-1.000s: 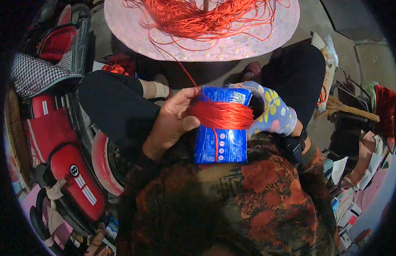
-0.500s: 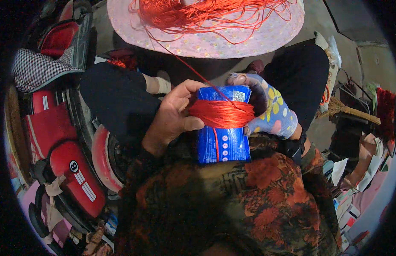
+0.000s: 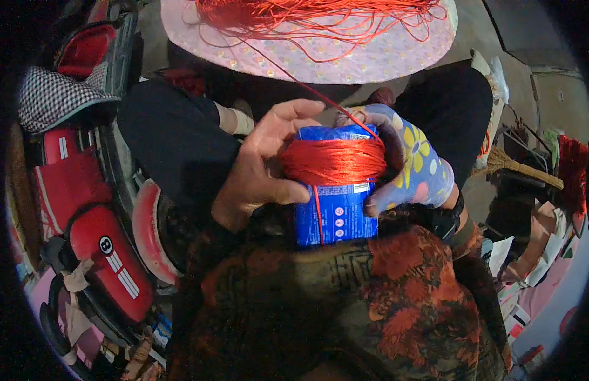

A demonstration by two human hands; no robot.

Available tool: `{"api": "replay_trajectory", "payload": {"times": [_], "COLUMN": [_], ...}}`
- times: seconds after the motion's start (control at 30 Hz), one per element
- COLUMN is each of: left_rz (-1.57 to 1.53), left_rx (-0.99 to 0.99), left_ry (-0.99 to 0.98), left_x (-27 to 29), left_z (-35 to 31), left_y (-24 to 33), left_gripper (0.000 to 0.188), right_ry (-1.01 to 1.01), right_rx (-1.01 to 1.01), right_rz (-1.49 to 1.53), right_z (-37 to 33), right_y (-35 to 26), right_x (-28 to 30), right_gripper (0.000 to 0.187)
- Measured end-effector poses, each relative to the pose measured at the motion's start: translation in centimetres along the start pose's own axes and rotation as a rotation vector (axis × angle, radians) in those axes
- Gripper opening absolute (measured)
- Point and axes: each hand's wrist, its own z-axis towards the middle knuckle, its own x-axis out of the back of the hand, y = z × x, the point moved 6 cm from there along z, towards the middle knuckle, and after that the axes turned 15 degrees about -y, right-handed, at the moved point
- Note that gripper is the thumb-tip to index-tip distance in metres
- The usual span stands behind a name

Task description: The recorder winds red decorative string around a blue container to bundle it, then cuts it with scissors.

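Observation:
A blue packet [image 3: 343, 219] stands before my lap with shiny red cord [image 3: 332, 162] wound in a thick band round its upper half. One strand runs from the band's right side up to a loose heap of red cord [image 3: 294, 19] on a round surface. My bare left hand [image 3: 256, 162] holds the packet's left side, thumb on the front face and fingers arched over the far side. On the right edge, my right hand [image 3: 412, 159], in a blue flower-patterned fingerless covering, has its fingers curled round the packet and the strand passing close by them.
A round table with a pale flowered cover [image 3: 345, 68] bears the heap. Left stand a red and black vehicle [image 3: 116, 267] and a checked cloth [image 3: 62, 98]. A straw hand broom [image 3: 523, 168] and papers [image 3: 536, 244] lie on the right.
The packet has turned slightly and the strand now leaves the band farther right. My left fingers have lifted away from the top edge, and my right hand has shifted a little right.

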Motion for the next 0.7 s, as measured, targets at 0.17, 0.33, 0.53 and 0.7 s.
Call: {"api": "replay_trajectory", "payload": {"times": [0.17,0.33,0.53,0.7], "left_rz": [-0.054,-0.041,-0.073,-0.109], "left_rx": [0.112,0.157,0.195,0.104], "left_ry": [0.086,0.088,0.101,0.173], "left_x": [0.4,0.5,0.7,0.2], "left_z": [-0.2,-0.2,-0.5,-0.9], "left_y": [-0.2,-0.1,-0.4,-1.3], "left_gripper": [0.095,0.093,0.092,0.09], "right_ry": [0.034,0.073,0.12,0.036], "right_rx": [-0.167,-0.094,-0.214,-0.109], "right_rz": [0.035,0.043,0.147,0.265], "right_z": [0.0,0.3,0.1,-1.5], "right_y": [1.4,1.1,1.8,3.7], "right_x": [-0.4,-0.5,-0.9,-0.1], "right_gripper": [0.08,0.07,0.069,0.086]}}
